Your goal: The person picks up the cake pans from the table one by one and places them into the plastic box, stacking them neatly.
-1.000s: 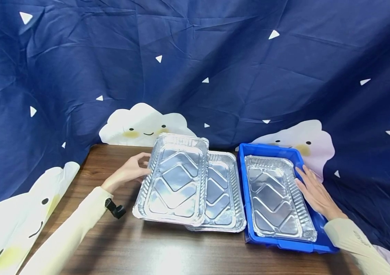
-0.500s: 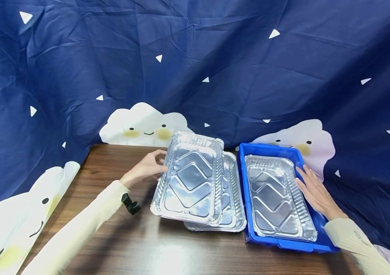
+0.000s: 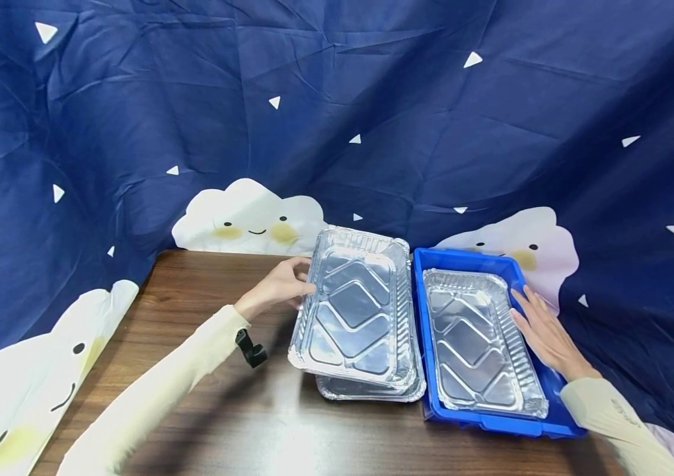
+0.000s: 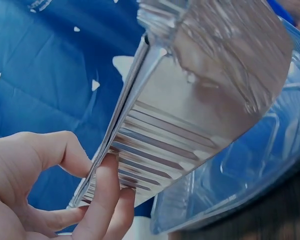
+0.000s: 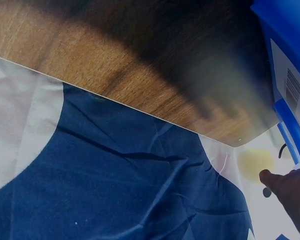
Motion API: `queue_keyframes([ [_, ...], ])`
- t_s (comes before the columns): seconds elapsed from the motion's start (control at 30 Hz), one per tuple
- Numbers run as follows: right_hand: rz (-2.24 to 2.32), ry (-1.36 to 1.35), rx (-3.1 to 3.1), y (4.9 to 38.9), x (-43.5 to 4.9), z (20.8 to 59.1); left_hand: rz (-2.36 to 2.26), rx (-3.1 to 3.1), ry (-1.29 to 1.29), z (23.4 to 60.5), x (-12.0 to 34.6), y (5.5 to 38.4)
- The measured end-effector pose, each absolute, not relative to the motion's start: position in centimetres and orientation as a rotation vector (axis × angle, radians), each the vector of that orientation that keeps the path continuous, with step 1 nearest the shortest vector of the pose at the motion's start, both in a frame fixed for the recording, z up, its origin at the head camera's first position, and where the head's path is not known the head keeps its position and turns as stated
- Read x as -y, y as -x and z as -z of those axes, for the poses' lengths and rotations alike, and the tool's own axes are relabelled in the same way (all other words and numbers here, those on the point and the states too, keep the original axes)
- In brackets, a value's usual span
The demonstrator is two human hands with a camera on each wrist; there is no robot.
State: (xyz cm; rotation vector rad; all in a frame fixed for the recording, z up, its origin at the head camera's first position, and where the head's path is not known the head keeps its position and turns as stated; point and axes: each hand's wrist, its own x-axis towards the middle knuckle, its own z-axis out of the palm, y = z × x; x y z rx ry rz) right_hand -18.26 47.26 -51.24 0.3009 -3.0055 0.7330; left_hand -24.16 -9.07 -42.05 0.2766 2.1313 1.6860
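My left hand [image 3: 280, 287] pinches the left rim of a foil tray [image 3: 355, 304], held slightly tilted. In the left wrist view, thumb and fingers grip its folded edge [image 4: 122, 110], and its ribbed side wall shows. Beneath lies a second foil tray [image 3: 367, 391], mostly covered by the held one; whether they touch I cannot tell. A third foil tray [image 3: 474, 344] sits inside the blue bin [image 3: 462, 258]. On the bin's right rim rests my right hand [image 3: 545, 334], its fingers fairly straight. Only a dark finger [image 5: 285, 187] of it shows in the right wrist view.
The wooden table [image 3: 194, 284] carries everything, with its edge [image 5: 115, 102] visible in the right wrist view. A barcode label [image 5: 292, 82] is on the bin's outer wall. Dark blue cloth [image 3: 313, 132] with clouds and triangles hangs behind and beside the table.
My left hand has carried the foil tray to the right, over the lower tray, which it now mostly covers. The right hand and the bin have stayed put.
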Motion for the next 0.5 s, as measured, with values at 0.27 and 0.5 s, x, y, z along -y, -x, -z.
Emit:
queue_keyframes([
  [0.27, -0.737, -0.305, 2.995, 18.3, -47.2, 51.4, -1.712, -2.091, -0.252, 42.0, 6.4, 24.2],
  [0.5, -0.733, -0.293, 3.007, 18.3, -47.4, 51.2, -1.673, -2.134, -0.235, 42.1, 4.0, 24.4],
])
